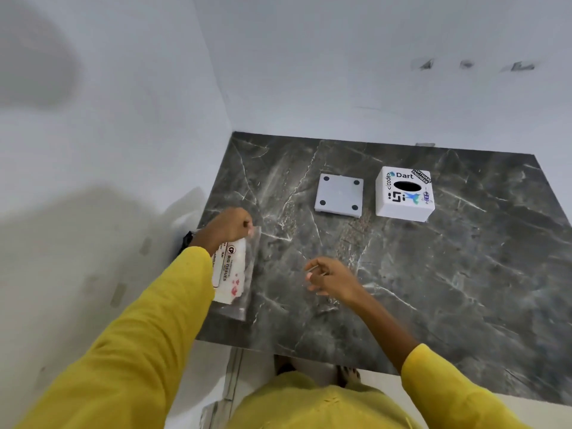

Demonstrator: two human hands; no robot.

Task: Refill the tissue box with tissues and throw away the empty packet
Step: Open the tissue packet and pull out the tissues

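Note:
A clear plastic tissue packet with white tissues and red print lies near the left edge of the dark marble counter. My left hand grips its far end, fingers closed on the plastic. My right hand hovers over the counter to the right of the packet, fingers loosely curled, holding nothing. The white tissue box, covered in stickers and with a dark oval slot on top, stands at the back right. Its flat white base plate with black corner pads lies just left of the box.
White walls meet at the counter's back left corner. A dark object pokes out beside the counter's left edge, behind my left forearm. The counter's front edge runs just above my feet on the pale floor.

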